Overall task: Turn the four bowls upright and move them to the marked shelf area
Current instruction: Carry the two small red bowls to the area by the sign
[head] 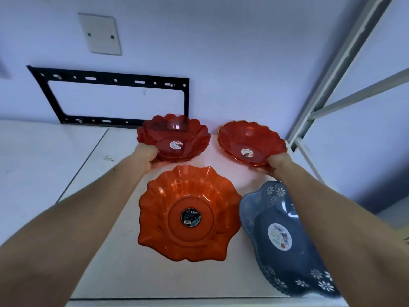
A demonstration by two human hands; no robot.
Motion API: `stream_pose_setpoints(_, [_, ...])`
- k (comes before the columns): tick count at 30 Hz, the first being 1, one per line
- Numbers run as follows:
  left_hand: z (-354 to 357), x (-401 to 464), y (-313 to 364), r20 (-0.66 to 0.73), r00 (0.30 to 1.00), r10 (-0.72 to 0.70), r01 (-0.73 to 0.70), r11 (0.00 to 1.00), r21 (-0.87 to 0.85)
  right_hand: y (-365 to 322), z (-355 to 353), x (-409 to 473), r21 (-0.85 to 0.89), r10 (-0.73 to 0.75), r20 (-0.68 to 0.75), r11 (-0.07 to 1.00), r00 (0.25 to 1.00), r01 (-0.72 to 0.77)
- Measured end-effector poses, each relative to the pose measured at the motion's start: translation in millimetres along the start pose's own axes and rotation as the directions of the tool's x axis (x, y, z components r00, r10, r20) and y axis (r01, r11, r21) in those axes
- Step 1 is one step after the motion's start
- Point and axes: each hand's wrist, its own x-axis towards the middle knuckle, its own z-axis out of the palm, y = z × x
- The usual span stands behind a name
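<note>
Bowls: four, upright on white shelf (106, 251). Two dark red at rear: petal-rimmed bowl (177, 136) grasped by left hand (150, 156); gold-rimmed bowl (250, 140) grasped by right hand (276, 163). One orange bowl (190, 213), one blue bowl (283, 240) in front.

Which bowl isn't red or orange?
The blue bowl, front right under the right forearm, with white flower cutouts on its rim. The other three are red or orange.

- A single head-worn wide-angle view looks forward and down along both outstretched bare forearms.
- It faces a pale wall (221, 52), close above a white shelf surface (44, 156), edges bowed by the lens.
</note>
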Motion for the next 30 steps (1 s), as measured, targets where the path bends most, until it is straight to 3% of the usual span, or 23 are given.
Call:
stream_pose_setpoints(8, [-12, -18, 6, 0.005, 0.999, 0.042, -0.041, 0.998, -0.041, -8, -5, -13, 0.001, -0.041, -0.072, 0.999, 0.997, 0.041])
stream_pose_setpoints(18, [-77, -56, 13, -0.071, 0.995, 0.071, -0.081, 0.986, -0.148, -19, 22, -71, 0.033, -0.115, 0.062, 0.993, 0.991, 0.114])
stream_pose_setpoints(30, [-269, -101, 11, -0.198, 0.973, 0.121, -0.163, 0.964, -0.212, -23, 170, -174, 0.060, -0.208, 0.181, 0.978, 0.961, 0.200])
